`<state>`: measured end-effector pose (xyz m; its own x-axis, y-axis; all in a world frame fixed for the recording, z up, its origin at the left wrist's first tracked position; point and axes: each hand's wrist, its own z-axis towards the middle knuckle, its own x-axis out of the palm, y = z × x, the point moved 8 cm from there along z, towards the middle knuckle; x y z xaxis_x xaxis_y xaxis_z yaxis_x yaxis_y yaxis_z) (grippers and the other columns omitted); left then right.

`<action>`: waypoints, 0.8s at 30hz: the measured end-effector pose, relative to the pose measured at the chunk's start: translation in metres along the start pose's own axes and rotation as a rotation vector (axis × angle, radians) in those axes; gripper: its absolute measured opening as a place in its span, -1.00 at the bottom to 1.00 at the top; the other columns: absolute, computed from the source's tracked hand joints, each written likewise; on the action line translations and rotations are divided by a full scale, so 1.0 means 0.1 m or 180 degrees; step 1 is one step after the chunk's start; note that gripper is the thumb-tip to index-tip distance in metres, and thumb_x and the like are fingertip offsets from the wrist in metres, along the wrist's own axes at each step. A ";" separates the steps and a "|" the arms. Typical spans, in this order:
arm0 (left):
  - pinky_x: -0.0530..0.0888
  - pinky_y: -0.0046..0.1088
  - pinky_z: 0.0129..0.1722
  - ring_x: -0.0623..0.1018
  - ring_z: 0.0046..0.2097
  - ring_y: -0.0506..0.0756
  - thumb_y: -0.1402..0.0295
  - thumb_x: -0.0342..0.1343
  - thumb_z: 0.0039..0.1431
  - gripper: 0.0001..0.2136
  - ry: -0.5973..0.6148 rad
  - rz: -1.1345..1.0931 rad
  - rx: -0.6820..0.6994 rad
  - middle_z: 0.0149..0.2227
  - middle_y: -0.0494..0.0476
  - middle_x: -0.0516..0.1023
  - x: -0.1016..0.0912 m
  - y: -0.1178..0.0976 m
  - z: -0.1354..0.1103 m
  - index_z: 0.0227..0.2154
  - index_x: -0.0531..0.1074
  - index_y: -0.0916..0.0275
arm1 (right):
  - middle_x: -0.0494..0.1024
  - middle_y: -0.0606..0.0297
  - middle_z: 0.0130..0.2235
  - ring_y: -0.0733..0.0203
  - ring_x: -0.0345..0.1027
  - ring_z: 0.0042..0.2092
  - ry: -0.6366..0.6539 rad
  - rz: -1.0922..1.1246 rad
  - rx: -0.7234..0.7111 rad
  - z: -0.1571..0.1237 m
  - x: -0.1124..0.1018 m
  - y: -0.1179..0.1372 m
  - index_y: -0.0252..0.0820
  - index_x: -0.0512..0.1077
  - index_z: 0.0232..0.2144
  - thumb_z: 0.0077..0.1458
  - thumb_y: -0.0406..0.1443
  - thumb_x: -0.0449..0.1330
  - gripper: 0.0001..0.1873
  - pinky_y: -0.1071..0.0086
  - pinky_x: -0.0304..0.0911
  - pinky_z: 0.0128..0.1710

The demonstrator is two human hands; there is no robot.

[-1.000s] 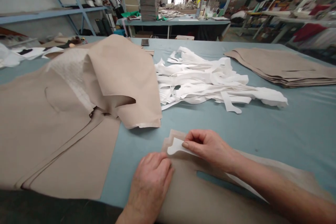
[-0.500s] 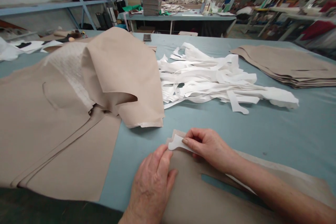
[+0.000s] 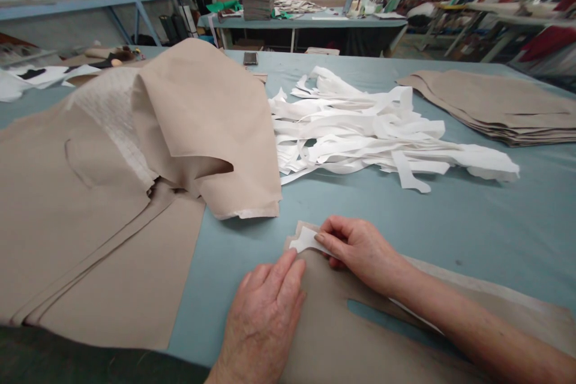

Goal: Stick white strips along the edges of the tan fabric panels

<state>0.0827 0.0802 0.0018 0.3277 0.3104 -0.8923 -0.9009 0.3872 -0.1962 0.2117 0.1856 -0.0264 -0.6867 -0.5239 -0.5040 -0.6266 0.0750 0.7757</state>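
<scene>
Strip (image 3: pixel 306 240) matched to a tan edge

My right hand (image 3: pixel 360 249) had its grip closed to a pinch on the curved end of the strip. Thumb and fingertips held it at the far corner of the tan piece (image 3: pixel 333 336), which lay on the surface (image 3: pixel 472 216) straight before me. My left hand (image 3: pixel 265 306) was flat and open, palm down on that piece and holding nothing, with its fingertips just beside the strip's end.

To do this well, I judged, the flat hand had to pin the tan piece so it could not creep. The pinch had to seat the strip's curve exactly on the cut outline. It also had to stay low and slack, so nothing buckled along the edge.

Counted: two hands, one strip in the grip, and one tan piece beneath it. Beyond them lay one pile of white offcuts (image 3: pixel 360 132), too tangled to number. To the right was one flat stack of tan sheets (image 3: pixel 495 105), its layers too thin to tell apart. To the left was one heap of tan cuts (image 3: pixel 90 204) with a sheet folded back over it.
</scene>
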 end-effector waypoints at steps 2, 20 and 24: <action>0.51 -0.29 -0.25 0.55 -0.21 0.14 0.51 0.03 0.24 -0.66 -0.0007 0.0005 0.0042 0.07 0.12 0.57 0.00 0.00 0.00 0.08 0.36 0.26 | 0.45 0.41 -0.56 0.27 0.38 -0.52 -0.0036 -0.0158 -0.0039 0.01 -0.01 0.01 -0.13 0.38 -0.46 0.18 -0.14 0.07 -0.75 0.43 0.19 -0.49; 0.49 -0.33 -0.23 0.54 -0.19 0.11 0.47 -0.06 0.33 -0.67 -0.0021 -0.0034 0.0114 0.06 0.08 0.58 0.02 0.02 0.01 0.11 0.38 0.27 | 0.46 0.42 -0.62 0.31 0.31 -0.54 -0.0288 -0.1174 -0.0081 0.04 -0.04 0.12 -0.15 0.42 -0.45 0.22 -0.33 0.09 -0.80 0.44 0.03 -0.44; 0.49 -0.33 -0.23 0.54 -0.19 0.10 0.46 -0.06 0.33 -0.67 -0.0023 -0.0031 0.0114 0.06 0.08 0.58 0.00 0.01 0.02 0.12 0.36 0.27 | 0.46 0.42 -0.62 0.32 0.32 -0.54 -0.0230 -0.1269 -0.0044 0.05 -0.03 0.11 -0.16 0.42 -0.45 0.22 -0.33 0.09 -0.80 0.44 0.02 -0.44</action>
<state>0.0824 0.0828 0.0024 0.3385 0.3127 -0.8875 -0.8869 0.4211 -0.1899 0.2049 0.1926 -0.0181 -0.4154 -0.4486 -0.7914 -0.8443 -0.1336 0.5189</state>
